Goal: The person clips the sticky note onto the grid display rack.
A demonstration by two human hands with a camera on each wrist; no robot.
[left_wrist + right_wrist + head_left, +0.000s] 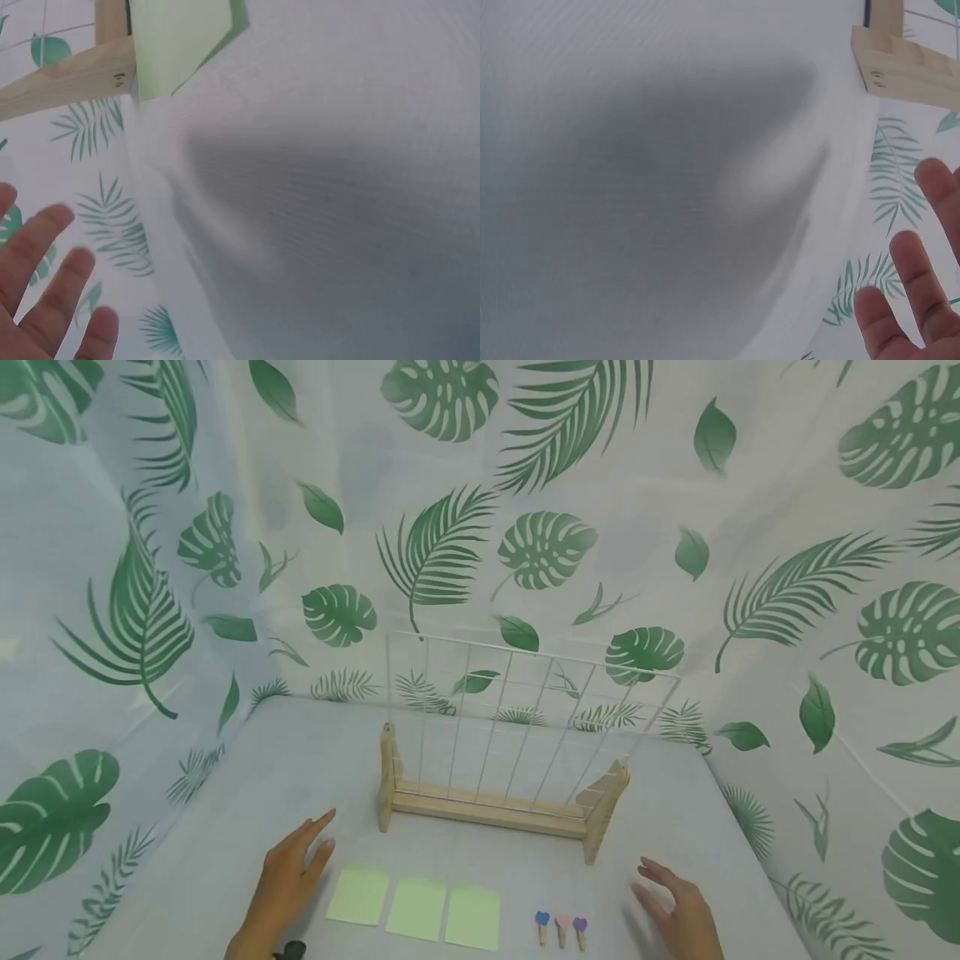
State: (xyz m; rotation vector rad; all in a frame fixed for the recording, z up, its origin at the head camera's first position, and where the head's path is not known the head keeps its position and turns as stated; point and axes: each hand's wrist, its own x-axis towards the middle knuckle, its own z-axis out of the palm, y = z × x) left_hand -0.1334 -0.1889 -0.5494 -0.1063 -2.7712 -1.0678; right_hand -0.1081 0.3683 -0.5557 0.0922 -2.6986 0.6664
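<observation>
My left hand [283, 878] hovers over the white table, left of three pale green sticky notes [417, 907] laid in a row. Its fingers are loosely extended, holding nothing. To the right, my right hand [678, 910] is likewise relaxed and holds nothing, beside three small wooden clothespins with heart tops: a blue one [542, 927], a pink one [562, 930] and a purple one [581, 932]. Behind the notes stands a white wire grid [517, 727] in a wooden stand [487, 811]. Spread fingers [64, 292] show in the left wrist view, and fingers [915, 277] in the right.
White cloth covers the table [300, 760]. A leaf-printed curtain [465, 468] surrounds it at the back and both sides. The stand's side supports [604, 810] rise at each end of the grid. A dark round object [294, 950] shows by the left wrist.
</observation>
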